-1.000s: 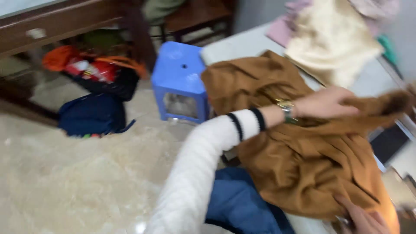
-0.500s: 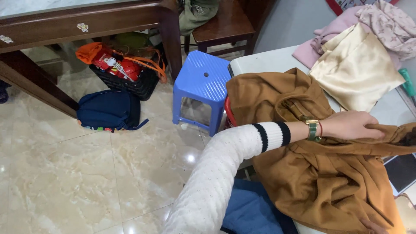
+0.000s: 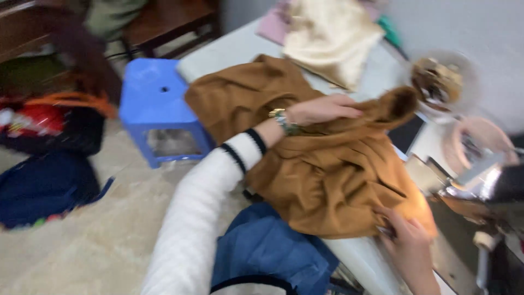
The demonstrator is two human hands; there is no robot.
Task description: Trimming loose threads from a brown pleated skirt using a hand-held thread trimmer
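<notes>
**Hands on brown garment at white worktable**

Left hand [image 3: 327,108] is lying palm-down on the mustard-brown garment [image 3: 327,169], fingers extended and pressing the fabric near a raised fold; not a closed grip. A wristwatch [image 3: 282,119] is showing at the cuff of the white knit sleeve [image 3: 202,218], which has dark stripes at the wrist. Right hand [image 3: 409,248] is sitting at the garment's lower edge, fingers curled into the hem and pinching it.

Garment is lying bunched on the white tabletop [image 3: 229,52], draping over the near edge toward the person's blue-clad lap [image 3: 262,251].

Surface: a cream cloth [image 3: 327,38] is resting farther back on the table, with pink fabric [image 3: 273,27] just beside it. A clear bowl [image 3: 439,82] holding small dark items is sitting to the right, near the grey wall. Metal machine parts [image 3: 480,218] are showing at the right edge, blurred.

Room: pale marble-look floor [image 3: 71,257]. A blue plastic stool [image 3: 158,109] is standing just beside the table. A dark blue bag [image 3: 43,188] and a black basket with red and orange contents [image 3: 49,125] are lying on the floor, near dark wooden furniture [image 3: 169,22]. Frame is motion-blurred.
</notes>
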